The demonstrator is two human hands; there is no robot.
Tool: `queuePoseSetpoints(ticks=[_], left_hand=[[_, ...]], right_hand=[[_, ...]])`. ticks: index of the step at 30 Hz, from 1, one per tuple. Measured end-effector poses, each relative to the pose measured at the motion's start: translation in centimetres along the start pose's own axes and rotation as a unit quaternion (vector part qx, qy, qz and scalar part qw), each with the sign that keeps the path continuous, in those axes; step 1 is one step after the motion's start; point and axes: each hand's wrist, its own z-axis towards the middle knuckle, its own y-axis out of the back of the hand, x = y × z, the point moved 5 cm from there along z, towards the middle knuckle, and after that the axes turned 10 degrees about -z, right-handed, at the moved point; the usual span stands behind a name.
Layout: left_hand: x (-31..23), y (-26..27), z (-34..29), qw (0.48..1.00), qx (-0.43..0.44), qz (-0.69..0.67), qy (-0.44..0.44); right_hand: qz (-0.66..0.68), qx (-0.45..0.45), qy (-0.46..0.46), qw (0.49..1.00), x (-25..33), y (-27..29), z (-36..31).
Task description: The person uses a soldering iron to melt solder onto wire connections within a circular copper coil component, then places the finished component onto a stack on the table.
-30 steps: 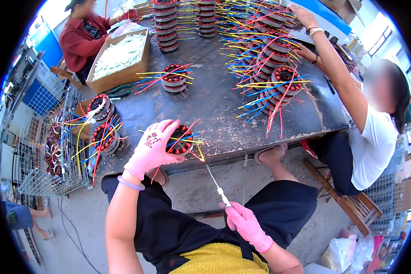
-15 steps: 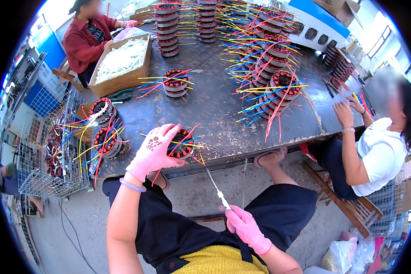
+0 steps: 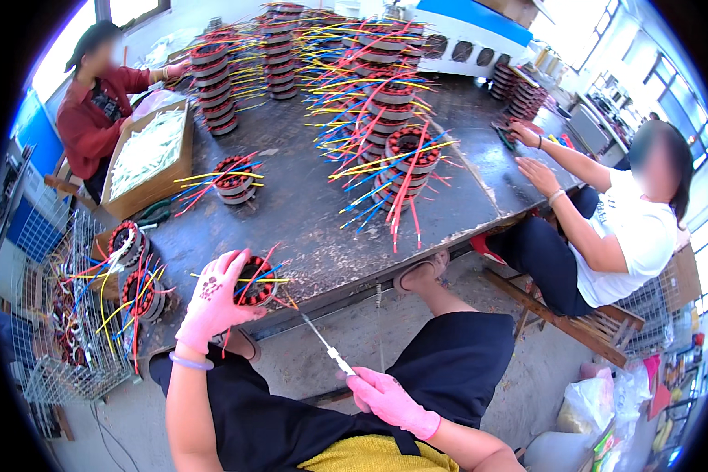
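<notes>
My left hand [image 3: 211, 303], in a pink glove, curls its fingers and thumb around the near side of a motor stator [image 3: 256, 282] at the table's front edge. Red, yellow and blue lead wires stick out of the stator. Over my lap my right hand [image 3: 393, 403], also gloved in pink, is closed on a thin metal rod with a white sleeve [image 3: 340, 360]. The rod slants up and left toward orange-red wire ends beside the stator. Whether its tip is hooked onto a wire is too small to tell.
Two wired stators [image 3: 140, 294] stand left of my hand, beside a wire basket [image 3: 63, 377]. Another stator [image 3: 234, 181] sits farther in. Tall stator stacks [image 3: 405, 149] fill the back. A carton [image 3: 153, 189] holds pale strips. Co-workers sit at left and right; a cutter [image 3: 503, 138] lies by the right one's hand.
The whole scene has shifted left as my head turned right. My hands keep their grip. The right co-worker's hands have parted, one reaching to the table; the left co-worker's arm stretches toward the stacks.
</notes>
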Motion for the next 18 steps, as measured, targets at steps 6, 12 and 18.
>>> queuePoseSetpoints(ticks=[6,12,18], left_hand=[[0.3,0.1,0.1,1.0,-0.005,0.002,-0.002],[0.7,0.1,0.0,1.0,-0.001,-0.015,-0.014],[1.1,0.0,-0.4,1.0,-0.002,-0.007,0.0]], right_hand=[[0.01,-0.008,0.002,1.0,0.8,0.1,-0.2],[0.02,-0.012,-0.004,1.0,0.5,-0.2,-0.1],[-0.024,-0.018,-0.004,1.0,1.1,-0.3,0.0]])
